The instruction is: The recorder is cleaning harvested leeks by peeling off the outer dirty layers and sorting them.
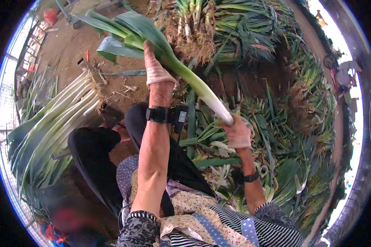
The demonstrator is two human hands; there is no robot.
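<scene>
A long leek [188, 77] stretches diagonally in front of me, its broad green leaves at the upper left and its white end toward the lower right. My left hand [156, 68], in a pale pinkish work glove, grips it where the leaves begin. The thumb shows along the near side, while the other fingers are hidden behind the stalk. Around the white tip is my right hand [238, 132], also gloved and closed, so the very end is covered. Below the right hand lie loose leaves and pale peelings [222, 148].
To the left, a pile of long pale leeks [57, 115] rests with roots toward the middle. Leeks with earthy roots [196, 31] stand at the top, beside a heap of green leaves [247, 31]. Cut leaves [292, 173] cover the ground at right. My bent knees [95, 144] are below the left pile.
</scene>
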